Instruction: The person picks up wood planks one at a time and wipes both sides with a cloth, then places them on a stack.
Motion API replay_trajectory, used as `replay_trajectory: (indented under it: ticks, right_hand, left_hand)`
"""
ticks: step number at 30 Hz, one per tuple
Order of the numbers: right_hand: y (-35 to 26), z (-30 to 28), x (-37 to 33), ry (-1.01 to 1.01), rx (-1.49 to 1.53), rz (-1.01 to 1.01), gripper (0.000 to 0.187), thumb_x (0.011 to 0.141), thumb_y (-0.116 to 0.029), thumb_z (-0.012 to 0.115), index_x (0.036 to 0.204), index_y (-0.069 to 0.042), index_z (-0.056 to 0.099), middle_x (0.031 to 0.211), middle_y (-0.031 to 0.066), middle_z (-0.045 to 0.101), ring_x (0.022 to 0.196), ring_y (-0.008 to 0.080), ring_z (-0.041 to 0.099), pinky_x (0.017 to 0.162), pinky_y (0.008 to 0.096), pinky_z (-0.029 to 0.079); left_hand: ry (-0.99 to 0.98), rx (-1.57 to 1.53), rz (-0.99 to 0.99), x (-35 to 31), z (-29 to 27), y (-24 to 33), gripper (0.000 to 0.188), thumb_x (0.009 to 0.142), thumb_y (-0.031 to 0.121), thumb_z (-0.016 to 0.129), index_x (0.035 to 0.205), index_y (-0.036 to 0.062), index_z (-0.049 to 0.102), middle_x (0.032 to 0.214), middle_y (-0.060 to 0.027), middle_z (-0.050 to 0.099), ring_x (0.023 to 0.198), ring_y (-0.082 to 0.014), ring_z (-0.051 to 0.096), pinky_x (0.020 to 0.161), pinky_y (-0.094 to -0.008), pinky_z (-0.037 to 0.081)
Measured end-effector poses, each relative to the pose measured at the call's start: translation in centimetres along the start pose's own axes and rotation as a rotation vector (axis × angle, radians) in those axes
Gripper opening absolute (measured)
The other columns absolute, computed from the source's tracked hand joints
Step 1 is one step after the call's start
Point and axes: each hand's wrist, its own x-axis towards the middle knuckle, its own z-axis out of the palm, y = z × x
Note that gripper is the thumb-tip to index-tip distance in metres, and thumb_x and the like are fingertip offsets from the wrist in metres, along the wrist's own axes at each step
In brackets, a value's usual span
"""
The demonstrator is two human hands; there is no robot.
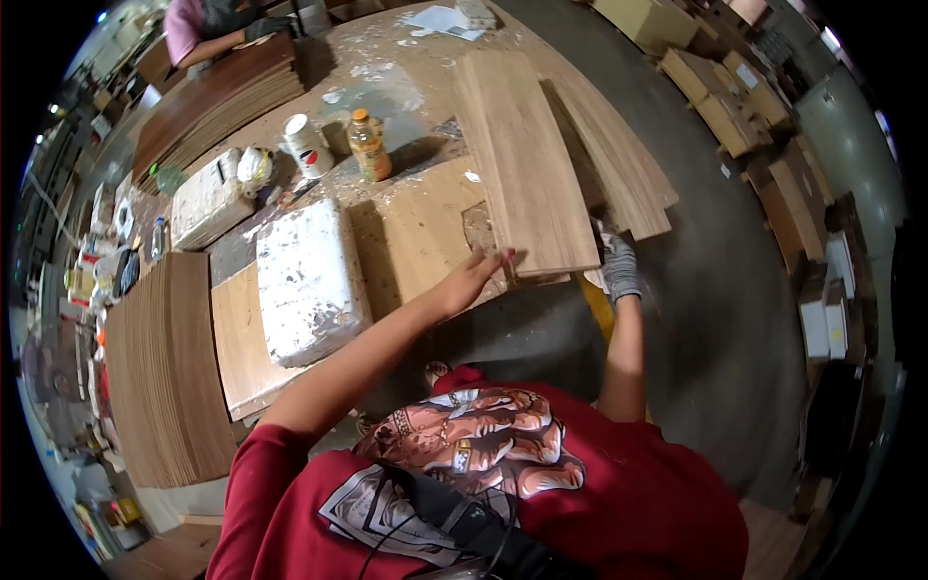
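A long wood-grain plank (527, 164) slants across the table's right end, its near end toward me. My left hand (471, 282) is bare, with fingers stretched out and the tips at the plank's near left corner. My right hand (619, 266), in a grey knit glove, grips the same plank at its near right edge; part of its fingers is hidden there. Under and to the right of this plank lie more wood-grain planks (619, 155), fanned out past the table edge.
A white-smeared block (307, 285) stands left of my left arm. Behind it are a white cup (307, 147), an orange-capped bottle (368, 147) and a second whitish block (213, 201). Stacked boards (164, 377) lie left. Across the table, a co-worker's gloved hand (268, 29) touches a dark board stack (217, 101).
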Motion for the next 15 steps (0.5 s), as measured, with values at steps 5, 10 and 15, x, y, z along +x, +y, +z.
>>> replay_trajectory:
  ticks: [5, 10, 15]
  right_hand:
    - [-4.7, 4.1, -3.6, -0.111, -0.465, -0.113, 0.054, 0.069, 0.018, 0.059, 0.119, -0.002, 0.060, 0.109, 0.0070, 0.065, 0.095, 0.0181, 0.060, 0.082, 0.0326, 0.051]
    - [-6.4, 4.2, -2.6, -0.149, -0.316, 0.135, 0.040, 0.072, 0.012, 0.060, 0.107, -0.006, 0.063, 0.090, 0.0047, 0.066, 0.072, 0.0160, 0.059, 0.061, 0.0355, 0.054]
    - [-4.5, 0.5, -1.8, -0.218, -0.573, -0.072, 0.035, 0.073, 0.006, 0.065, 0.106, -0.003, 0.063, 0.088, 0.0081, 0.068, 0.075, 0.0152, 0.060, 0.068, 0.0346, 0.054]
  left_hand:
    - [0.147, -0.283, -0.089, 6.6, 3.3, -5.6, 0.062, 0.101, 0.049, 0.029, 0.138, 0.0023, 0.044, 0.145, -0.0261, 0.036, 0.140, -0.0329, 0.026, 0.116, -0.0385, 0.013]
    - [0.273, -0.118, -0.125, 13.0, 5.8, -13.0, 0.081, 0.096, 0.058, 0.036, 0.129, -0.0158, 0.040, 0.135, -0.0441, 0.032, 0.137, -0.0467, 0.023, 0.115, -0.0417, 0.013]
    - [0.107, -0.124, -0.180, 11.2, 5.3, -7.2, 0.091, 0.093, 0.061, 0.041, 0.118, -0.0264, 0.038, 0.128, -0.0406, 0.040, 0.123, -0.0440, 0.040, 0.106, -0.0395, 0.028]
